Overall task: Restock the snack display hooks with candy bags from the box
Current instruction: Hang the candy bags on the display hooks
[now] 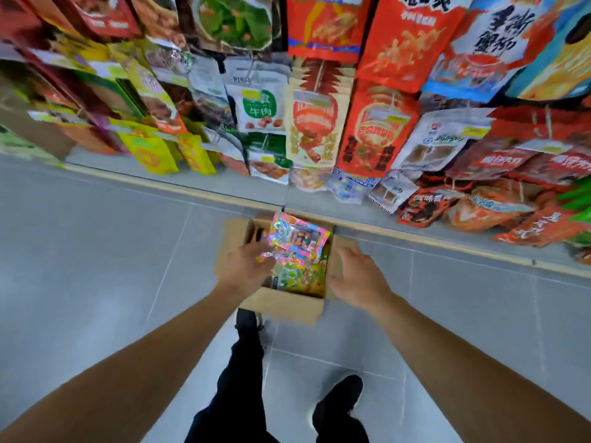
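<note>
An open cardboard box [281,303] stands on the floor below me, close to the foot of the display. Several colourful candy bags lie inside it. My left hand [244,266] grips the lower corner of a pink and multicoloured candy bag [299,235], which is tilted up out of the box. More candy bags [300,276] lie beneath it in the box. My right hand [359,276] hovers over the box's right side with its fingers spread and holds nothing.
The display [319,123] fills the upper view, packed with hanging snack bags in red, orange, green and yellow. Its grey base with a yellow edge strip [192,190] runs just behind the box. My legs and black shoes [339,401] stand on the grey tiled floor.
</note>
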`<action>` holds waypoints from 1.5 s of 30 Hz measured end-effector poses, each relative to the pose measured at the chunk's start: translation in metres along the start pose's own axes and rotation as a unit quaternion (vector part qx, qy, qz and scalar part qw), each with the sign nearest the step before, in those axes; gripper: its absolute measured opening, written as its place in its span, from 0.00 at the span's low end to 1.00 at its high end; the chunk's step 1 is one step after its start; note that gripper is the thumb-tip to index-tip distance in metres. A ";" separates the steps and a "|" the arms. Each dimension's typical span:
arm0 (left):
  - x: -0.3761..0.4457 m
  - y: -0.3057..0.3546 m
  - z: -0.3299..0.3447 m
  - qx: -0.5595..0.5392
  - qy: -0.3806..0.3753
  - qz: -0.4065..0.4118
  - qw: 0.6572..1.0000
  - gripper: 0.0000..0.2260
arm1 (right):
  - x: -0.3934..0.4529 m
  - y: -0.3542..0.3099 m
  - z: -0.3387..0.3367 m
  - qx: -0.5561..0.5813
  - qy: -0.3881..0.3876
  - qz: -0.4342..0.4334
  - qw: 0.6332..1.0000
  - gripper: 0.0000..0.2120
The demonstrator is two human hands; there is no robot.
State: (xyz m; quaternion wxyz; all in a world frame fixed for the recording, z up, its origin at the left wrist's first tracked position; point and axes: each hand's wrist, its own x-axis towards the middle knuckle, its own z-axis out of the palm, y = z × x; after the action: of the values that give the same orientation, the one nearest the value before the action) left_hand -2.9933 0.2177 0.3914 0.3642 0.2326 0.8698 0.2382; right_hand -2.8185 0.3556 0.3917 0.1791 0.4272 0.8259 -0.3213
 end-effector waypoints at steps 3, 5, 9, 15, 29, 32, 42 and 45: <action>0.034 -0.032 -0.019 -0.021 -0.015 -0.032 0.999 0.16 | 0.033 -0.037 0.023 -0.002 -0.019 0.011 1.000 0.25; 0.066 -0.054 -0.030 -0.035 -0.023 -0.049 0.998 0.18 | 0.065 -0.062 0.044 0.009 -0.030 0.020 0.999 0.27; 0.117 -0.079 -0.034 -0.055 -0.038 -0.064 0.996 0.18 | 0.110 -0.085 0.074 0.035 -0.045 0.039 0.998 0.29; 0.195 -0.124 -0.002 -0.113 -0.057 -0.128 0.984 0.18 | 0.187 -0.084 0.128 0.071 -0.071 0.078 0.992 0.32; 0.362 -0.225 0.148 -0.127 -0.090 -0.185 0.970 0.18 | 0.382 0.028 0.253 0.130 -0.060 0.156 0.977 0.31; 0.391 -0.240 0.177 -0.117 -0.095 -0.184 0.971 0.19 | 0.422 0.046 0.273 0.084 -0.020 0.137 0.987 0.31; 0.450 -0.271 0.248 -0.135 -0.088 -0.186 0.969 0.20 | 0.522 0.100 0.307 -0.073 0.087 0.042 0.993 0.24; 0.441 -0.273 0.251 -0.152 -0.085 -0.208 0.962 0.23 | 0.501 0.103 0.317 -0.085 0.108 0.014 0.990 0.14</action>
State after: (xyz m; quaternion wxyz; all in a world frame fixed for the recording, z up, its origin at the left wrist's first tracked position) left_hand -3.1457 0.3222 -0.1548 0.5093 0.0076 0.8186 0.2654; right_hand -3.0130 0.4792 -0.1641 0.1288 0.4544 0.8587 -0.1991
